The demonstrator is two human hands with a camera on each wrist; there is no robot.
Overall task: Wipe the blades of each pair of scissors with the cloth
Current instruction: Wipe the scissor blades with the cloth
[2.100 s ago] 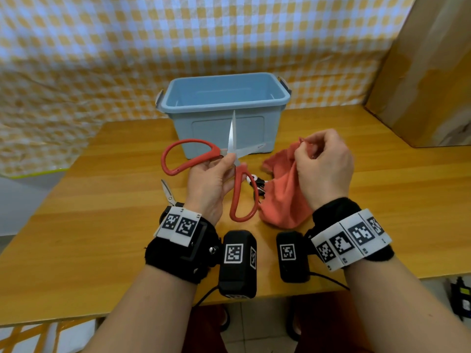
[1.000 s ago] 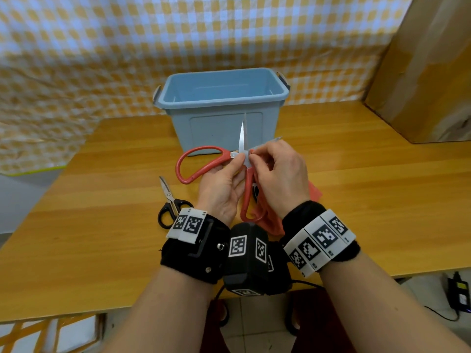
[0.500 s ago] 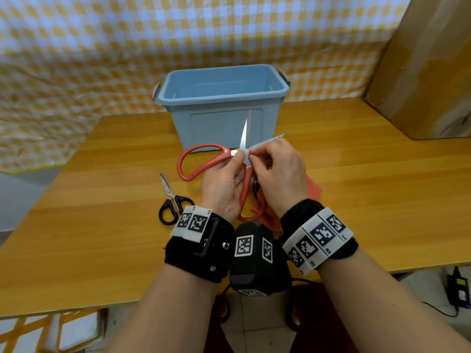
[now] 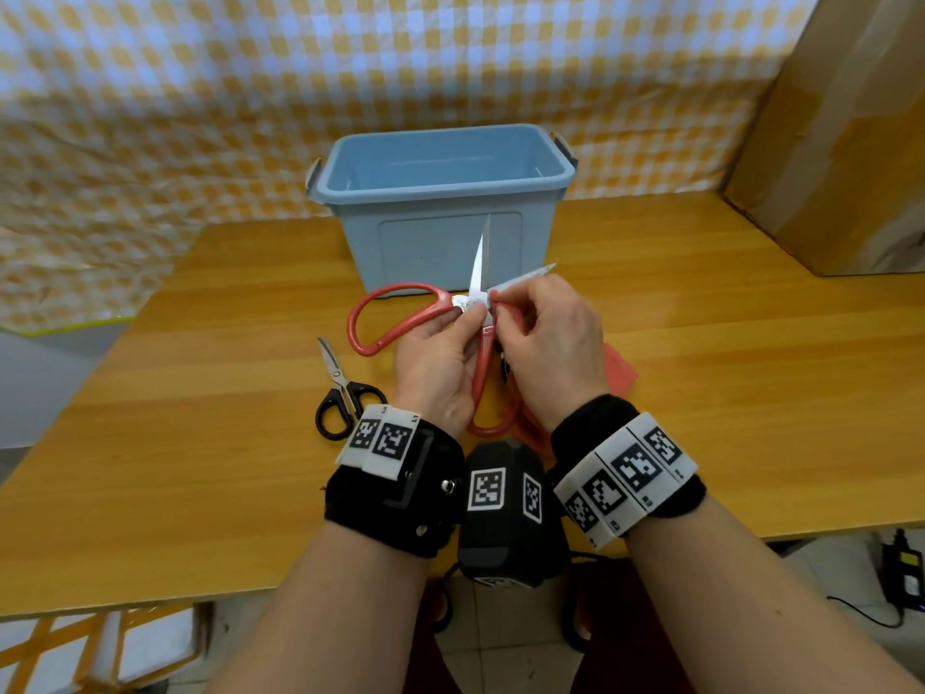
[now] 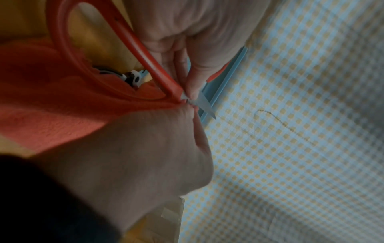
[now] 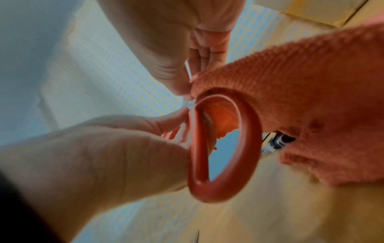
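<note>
Left of the left hand (image 4: 440, 365), small black-handled scissors (image 4: 342, 393) lie flat on the glossy wooden table (image 4: 200, 443), blades closed and pointing away from the person. The left hand pinches the red-handled scissors (image 4: 400, 318) at the pivot between thumb and fingers and holds them above the table. Their smooth plastic loops are large and oval; one sweeps out to the left of this hand, the other hangs down between the two wrists. The bright steel blades are spread, one standing nearly upright, the other slanting right.

The right hand (image 4: 550, 353), touching the left at the fingertips, pinches the nubby orange-red cloth (image 4: 620, 375) against the base of the slanting blade, fingers curled tight. From the head view most of the cloth hides under this hand; only a corner shows to its right.

The left wrist view shows the cloth (image 5: 51, 115) draping behind the lower loop, with a small black-and-white object (image 5: 133, 78) beneath it that I cannot identify. The right wrist view shows the loop (image 6: 224, 144) edge-on and the cloth's (image 6: 301, 90) knitted texture.

Just beyond both hands stands a pale blue plastic bin (image 4: 440, 212), rectangular and lidless. Checked yellow fabric (image 4: 250, 92) hangs behind, and a brown cardboard box (image 4: 841, 132) rises far right of the right hand.
</note>
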